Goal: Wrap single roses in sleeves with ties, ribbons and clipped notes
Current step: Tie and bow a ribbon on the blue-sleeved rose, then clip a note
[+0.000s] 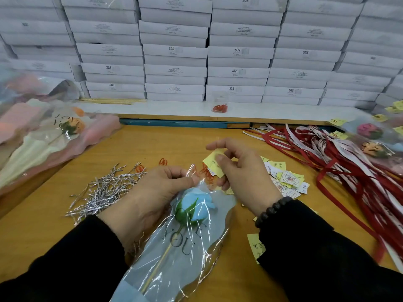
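A light blue rose [197, 205] on a wooden stick lies inside a clear and grey sleeve [174, 258] printed "LOVE YOU", near the table's front edge. My left hand [150, 197] pinches the sleeve's top edge just above the bloom. My right hand [237, 171] holds a yellow note [212, 159] between thumb and fingers, close to the sleeve's rim. Orange paper clips [206, 173] lie just behind the sleeve's top.
Silver twist ties [104, 188] are heaped at the left. More notes and round stickers [287, 179] lie right of my hands, red and white ribbons [349, 162] beyond. Empty sleeves [43, 144] are stacked far left, wrapped roses [370, 131] far right. White boxes [218, 51] wall the back.
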A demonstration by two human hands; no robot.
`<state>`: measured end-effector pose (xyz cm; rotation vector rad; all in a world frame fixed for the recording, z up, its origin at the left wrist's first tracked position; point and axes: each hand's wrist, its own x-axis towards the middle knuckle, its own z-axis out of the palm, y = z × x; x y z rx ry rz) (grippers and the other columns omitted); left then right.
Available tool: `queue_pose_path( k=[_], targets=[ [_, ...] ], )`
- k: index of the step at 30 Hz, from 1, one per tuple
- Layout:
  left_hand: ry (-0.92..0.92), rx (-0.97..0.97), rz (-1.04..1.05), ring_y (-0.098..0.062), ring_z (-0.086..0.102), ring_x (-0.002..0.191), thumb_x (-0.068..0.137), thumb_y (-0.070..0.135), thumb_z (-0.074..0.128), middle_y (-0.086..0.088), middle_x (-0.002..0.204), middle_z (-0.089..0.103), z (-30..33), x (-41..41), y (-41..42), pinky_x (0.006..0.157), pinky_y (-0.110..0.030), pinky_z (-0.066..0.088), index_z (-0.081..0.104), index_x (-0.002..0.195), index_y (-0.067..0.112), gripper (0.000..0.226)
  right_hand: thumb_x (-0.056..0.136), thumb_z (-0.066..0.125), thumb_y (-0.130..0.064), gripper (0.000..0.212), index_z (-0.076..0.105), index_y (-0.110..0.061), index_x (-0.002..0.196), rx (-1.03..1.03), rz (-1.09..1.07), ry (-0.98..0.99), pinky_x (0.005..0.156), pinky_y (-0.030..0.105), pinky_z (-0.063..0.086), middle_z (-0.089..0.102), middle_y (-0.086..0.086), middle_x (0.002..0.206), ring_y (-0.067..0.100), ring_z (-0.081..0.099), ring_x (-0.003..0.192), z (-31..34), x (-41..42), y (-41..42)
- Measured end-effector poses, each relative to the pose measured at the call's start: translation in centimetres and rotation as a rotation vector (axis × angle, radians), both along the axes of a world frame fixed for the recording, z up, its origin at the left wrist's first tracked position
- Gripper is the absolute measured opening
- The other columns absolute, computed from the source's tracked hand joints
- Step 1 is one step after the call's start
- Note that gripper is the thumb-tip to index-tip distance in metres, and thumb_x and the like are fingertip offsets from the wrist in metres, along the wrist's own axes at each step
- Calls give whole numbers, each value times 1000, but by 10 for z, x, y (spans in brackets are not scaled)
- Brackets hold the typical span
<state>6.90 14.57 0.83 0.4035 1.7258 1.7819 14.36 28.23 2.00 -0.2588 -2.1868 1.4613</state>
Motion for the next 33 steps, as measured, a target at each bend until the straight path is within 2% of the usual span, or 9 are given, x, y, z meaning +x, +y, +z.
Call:
queue_pose_path(
  k=[4,6,9,12,18,23,27,31,33],
  targets=[
    [23,-3,-27,-30,57,72,71,6,67,-33,92,62,-1,1,1,67,-33,50,57,95,-18,35,88,59,-5,26,56,-29,96,-28,46,32,47,14,44,50,-1,87,7,51,54,-1,-1,3],
    [29,-9,-22,-29,58,69,66,9,68,-29,87,64,-1,0,0,67,-33,51,60,92,-15,36,87,60,-3,24,59,-25,95,-30,67,36,56,19,49,57,-5,89,4,51,57,-1,-1,5],
    [30,-13,-22,-28,60,67,61,12,69,-24,82,66,0,0,0,68,-34,51,65,84,-9,32,87,58,0,30,64,-26,97,-35,104,43,65,20,47,50,-6,71,6,47,64,-2,-1,7],
    [29,7,-48,-24,62,61,59,13,69,-21,78,69,0,1,1,61,-30,53,71,77,-1,23,84,62,2,23,62,-18,95,-151,189,27,59,18,48,58,-5,63,7,57,62,-1,0,6],
    [43,18,-97,-17,64,54,56,15,69,-13,71,71,2,2,0,54,-24,54,75,71,7,18,81,66,1,12,69,-10,84,-165,177,-2,47,11,44,68,6,76,-1,57,50,-3,-1,4],
    [34,22,-101,-21,62,57,59,18,70,-18,77,70,1,0,-1,56,-25,53,72,78,-1,27,81,65,3,19,69,-13,90,-136,139,-9,52,13,48,67,11,89,10,60,64,-9,-5,4],
    [38,19,-118,-22,61,61,63,19,69,-18,80,70,1,0,-2,58,-27,51,71,82,-2,28,81,65,5,25,66,-17,95,-104,127,-7,53,9,48,60,0,80,-5,56,55,-9,-7,4],
    [43,5,-95,-29,55,72,70,24,66,-30,94,64,1,0,-1,66,-33,47,67,93,-8,40,81,64,6,26,66,-18,91,-99,140,-3,53,9,48,59,-3,72,-7,56,55,-9,-6,4],
    [30,15,-73,-31,50,76,76,30,62,-28,92,62,1,1,0,70,-37,45,67,92,-8,42,80,64,6,25,67,-16,91,-90,141,5,53,10,48,58,-3,70,-7,55,54,-9,-6,3]
  ],
)
